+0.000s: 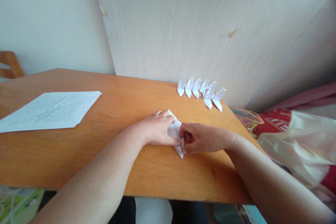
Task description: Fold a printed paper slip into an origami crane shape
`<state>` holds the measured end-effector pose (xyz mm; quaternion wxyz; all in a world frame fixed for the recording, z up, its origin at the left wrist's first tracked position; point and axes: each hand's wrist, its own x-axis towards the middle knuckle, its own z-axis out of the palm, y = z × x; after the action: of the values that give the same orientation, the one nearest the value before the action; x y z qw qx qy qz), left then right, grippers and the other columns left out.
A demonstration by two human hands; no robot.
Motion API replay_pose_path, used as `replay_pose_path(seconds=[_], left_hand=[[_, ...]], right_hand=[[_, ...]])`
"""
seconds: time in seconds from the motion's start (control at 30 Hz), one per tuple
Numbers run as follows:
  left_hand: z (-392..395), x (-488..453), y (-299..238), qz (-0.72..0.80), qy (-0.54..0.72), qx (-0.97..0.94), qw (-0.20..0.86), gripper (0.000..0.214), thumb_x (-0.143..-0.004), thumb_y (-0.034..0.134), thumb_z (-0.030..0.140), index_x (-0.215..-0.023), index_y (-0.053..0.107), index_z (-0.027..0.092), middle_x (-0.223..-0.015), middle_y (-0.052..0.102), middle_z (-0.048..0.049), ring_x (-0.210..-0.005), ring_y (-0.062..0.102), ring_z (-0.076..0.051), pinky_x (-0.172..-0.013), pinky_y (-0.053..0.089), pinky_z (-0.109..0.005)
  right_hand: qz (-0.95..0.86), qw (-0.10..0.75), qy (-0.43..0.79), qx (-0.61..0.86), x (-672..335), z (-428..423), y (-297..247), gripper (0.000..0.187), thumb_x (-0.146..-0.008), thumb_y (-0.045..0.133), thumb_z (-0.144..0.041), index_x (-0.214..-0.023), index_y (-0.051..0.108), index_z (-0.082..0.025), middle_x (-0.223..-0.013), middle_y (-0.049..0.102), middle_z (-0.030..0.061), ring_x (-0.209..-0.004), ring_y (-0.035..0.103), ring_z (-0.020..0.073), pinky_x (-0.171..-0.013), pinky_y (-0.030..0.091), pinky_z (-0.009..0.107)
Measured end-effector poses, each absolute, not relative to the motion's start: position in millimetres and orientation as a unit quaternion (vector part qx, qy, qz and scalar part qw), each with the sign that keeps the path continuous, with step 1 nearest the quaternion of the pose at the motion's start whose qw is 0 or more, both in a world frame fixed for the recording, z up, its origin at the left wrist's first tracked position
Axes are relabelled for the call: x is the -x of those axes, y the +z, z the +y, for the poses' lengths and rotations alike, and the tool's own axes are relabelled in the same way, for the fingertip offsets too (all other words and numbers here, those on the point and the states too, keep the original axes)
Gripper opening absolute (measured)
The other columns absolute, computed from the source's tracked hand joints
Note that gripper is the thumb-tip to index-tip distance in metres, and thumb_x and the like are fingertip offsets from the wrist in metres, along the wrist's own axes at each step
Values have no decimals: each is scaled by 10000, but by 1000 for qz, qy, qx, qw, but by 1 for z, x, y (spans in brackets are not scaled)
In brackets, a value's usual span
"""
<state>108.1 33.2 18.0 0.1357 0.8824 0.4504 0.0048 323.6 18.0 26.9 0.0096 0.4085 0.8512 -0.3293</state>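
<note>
A small folded piece of printed white paper [173, 131] with pointed ends lies on the wooden table in front of me. My left hand [159, 128] rests on its left side, thumb and fingers spread across the paper and touching it. From the right, my right hand [201, 138] pinches the paper's right edge between thumb and bent index finger, the other fingers curled in. Parts of the paper are hidden under the fingers. Farther back stand several folded paper figures [196, 88] with pointed tips, grouped near the table's far right corner.
A stack of printed sheets [52, 110] lies at the left of the wooden table [126, 101]. A pale panel [168, 24] rises behind the table. Plastic and red bags [296, 140] sit beyond the right edge. Part of a wooden chair [12, 63] shows at far left.
</note>
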Motion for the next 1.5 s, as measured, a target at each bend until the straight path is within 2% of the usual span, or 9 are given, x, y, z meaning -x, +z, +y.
replay_pose_path(seconds=[0.3, 0.43, 0.53, 0.63, 0.77, 0.93, 1.13, 1.27, 1.5], left_hand=[[35, -106, 12, 453, 3, -881, 138, 1001, -574, 563, 901, -1326, 526, 242, -1532, 365, -143, -1394, 322, -369, -1128, 314, -477], [34, -106, 12, 452, 0, -880, 144, 1030, -532, 597, 903, -1333, 517, 261, -1544, 352, -131, -1387, 329, -369, -1125, 319, -469], [33, -107, 14, 450, 4, -882, 141, 1010, -552, 609, 881, -1330, 521, 242, -1528, 366, -136, -1373, 339, -370, -1123, 317, -463], [32, -106, 17, 446, 5, -884, 143, 894, -607, 607, 841, -1278, 558, 253, -1434, 456, -116, -1306, 406, -355, -1081, 361, -452], [33, -105, 18, 445, 8, -883, 147, 888, -593, 637, 827, -1295, 544, 292, -1371, 490, -91, -1279, 428, -345, -1061, 382, -438], [35, -105, 16, 435, 11, -890, 136, 945, -577, 655, 819, -1314, 521, 243, -1389, 496, -125, -1288, 435, -352, -1062, 388, -436], [39, -104, 12, 438, 16, -889, 131, 1072, -549, 656, 839, -1415, 433, 248, -1573, 347, -131, -1402, 334, -368, -1139, 288, -463], [42, -102, 9, 431, 23, -892, 131, 1122, -556, 655, 843, -1458, 395, 228, -1587, 335, -140, -1406, 333, -379, -1137, 287, -474], [46, -99, 9, 428, 13, -890, 156, 1169, -552, 666, 837, -1510, 331, 256, -1624, 277, -112, -1439, 296, -363, -1149, 285, -458]], right_hand=[[844, 8, -355, -401, -326, 20, 26, 399, -754, 750, -466, -990, 580, -193, -866, 613, 7, -717, 513, 137, -592, 369, 248], [842, 3, -373, -390, -327, 21, 26, 345, -784, 727, -432, -983, 579, -192, -842, 609, 0, -708, 518, 135, -581, 380, 240], [840, 1, -375, -392, -329, 22, 26, 286, -794, 709, -368, -982, 589, -189, -821, 604, -3, -705, 523, 136, -575, 386, 235], [838, -13, -368, -403, -331, 26, 23, 207, -814, 664, -311, -970, 607, -188, -817, 615, 2, -719, 538, 145, -593, 399, 241], [829, -63, -357, -426, -332, 32, 14, 102, -834, 597, -250, -918, 610, -195, -805, 628, -3, -721, 557, 147, -608, 412, 247], [817, -175, -313, -452, -331, 41, 2, 102, -822, 569, -212, -901, 629, -188, -810, 645, 2, -733, 573, 152, -648, 438, 261], [788, -264, -346, -436, -323, 44, -8, 169, -825, 537, -187, -958, 642, -194, -868, 665, 9, -795, 596, 161, -719, 464, 278], [772, -241, -400, -430, -319, 44, -11, 182, -812, 541, -171, -969, 631, -195, -846, 647, 0, -755, 583, 149, -702, 467, 267], [815, -213, -342, -416, -315, 37, -5, 167, -853, 535, -165, -969, 654, -186, -871, 650, 9, -762, 580, 151, -709, 470, 271]])
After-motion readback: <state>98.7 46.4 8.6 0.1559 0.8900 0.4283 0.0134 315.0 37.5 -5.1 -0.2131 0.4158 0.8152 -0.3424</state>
